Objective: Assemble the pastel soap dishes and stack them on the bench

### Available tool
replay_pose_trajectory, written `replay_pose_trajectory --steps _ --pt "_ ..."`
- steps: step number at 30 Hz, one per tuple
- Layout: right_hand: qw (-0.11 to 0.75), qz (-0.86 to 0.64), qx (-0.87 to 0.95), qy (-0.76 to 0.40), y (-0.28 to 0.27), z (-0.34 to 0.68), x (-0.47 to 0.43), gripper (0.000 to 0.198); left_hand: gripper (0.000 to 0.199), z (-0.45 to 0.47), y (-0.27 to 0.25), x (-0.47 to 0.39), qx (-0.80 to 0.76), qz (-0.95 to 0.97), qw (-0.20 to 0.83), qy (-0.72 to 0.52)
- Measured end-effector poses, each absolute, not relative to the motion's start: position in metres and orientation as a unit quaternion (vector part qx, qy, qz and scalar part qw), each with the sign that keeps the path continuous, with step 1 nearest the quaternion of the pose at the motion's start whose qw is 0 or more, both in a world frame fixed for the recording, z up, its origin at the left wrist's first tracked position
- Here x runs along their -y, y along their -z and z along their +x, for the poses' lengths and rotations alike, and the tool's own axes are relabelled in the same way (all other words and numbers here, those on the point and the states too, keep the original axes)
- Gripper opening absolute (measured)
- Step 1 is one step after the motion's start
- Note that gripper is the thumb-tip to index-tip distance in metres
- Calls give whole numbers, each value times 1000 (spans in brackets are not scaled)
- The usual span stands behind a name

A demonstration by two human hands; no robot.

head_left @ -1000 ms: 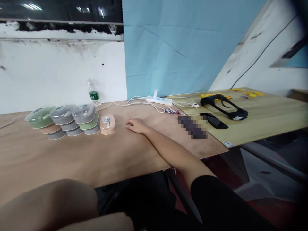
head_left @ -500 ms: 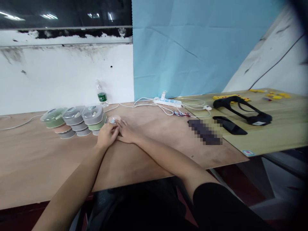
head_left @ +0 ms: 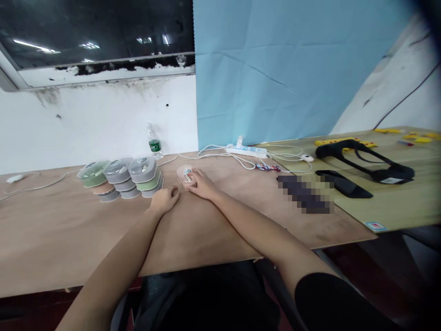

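Note:
A small pinkish lunch box (head_left: 182, 171) with a clear lid stands on the wooden table. My right hand (head_left: 203, 184) grips it from the right, fingers over the lid's edge and thumb at the near side. Just left of the box, my left hand (head_left: 164, 200) rests on the table. Its fingers are loosely curled, with a gap to the thumb and nothing seen inside. Farther left are three stacks of similar boxes: a stack with a green top box (head_left: 92, 174), a middle grey stack (head_left: 118, 172) and a right stack (head_left: 142, 171) with a green box in it.
A water bottle (head_left: 155, 145) stands against the wall. Behind the lunch box, a white power strip (head_left: 246, 151) lies among loose cables. To the right are a colourful packet (head_left: 268, 167), a pixelated dark item (head_left: 305, 195), a black flat object (head_left: 344, 184) and a black frame (head_left: 365, 161).
The hands have come apart: my left hand is now off the pinkish box, while my right hand keeps hold of it. The camera view has shifted, moving the scene slightly rightward and down.

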State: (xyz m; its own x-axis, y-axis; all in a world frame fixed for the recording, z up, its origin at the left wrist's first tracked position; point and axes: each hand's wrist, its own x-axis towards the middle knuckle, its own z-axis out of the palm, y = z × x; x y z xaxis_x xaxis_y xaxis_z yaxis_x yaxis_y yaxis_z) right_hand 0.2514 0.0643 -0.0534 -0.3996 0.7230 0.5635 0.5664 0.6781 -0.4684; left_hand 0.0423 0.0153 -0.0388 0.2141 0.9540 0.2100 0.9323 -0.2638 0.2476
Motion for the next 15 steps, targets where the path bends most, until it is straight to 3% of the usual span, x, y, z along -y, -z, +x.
replay_pose_trajectory --steps 4,15 --pt "371 -391 836 -105 52 250 -61 54 44 46 38 -26 -622 772 26 -127" --pt "348 -372 854 -105 56 253 -63 60 44 31 38 -14 -528 815 111 -210"
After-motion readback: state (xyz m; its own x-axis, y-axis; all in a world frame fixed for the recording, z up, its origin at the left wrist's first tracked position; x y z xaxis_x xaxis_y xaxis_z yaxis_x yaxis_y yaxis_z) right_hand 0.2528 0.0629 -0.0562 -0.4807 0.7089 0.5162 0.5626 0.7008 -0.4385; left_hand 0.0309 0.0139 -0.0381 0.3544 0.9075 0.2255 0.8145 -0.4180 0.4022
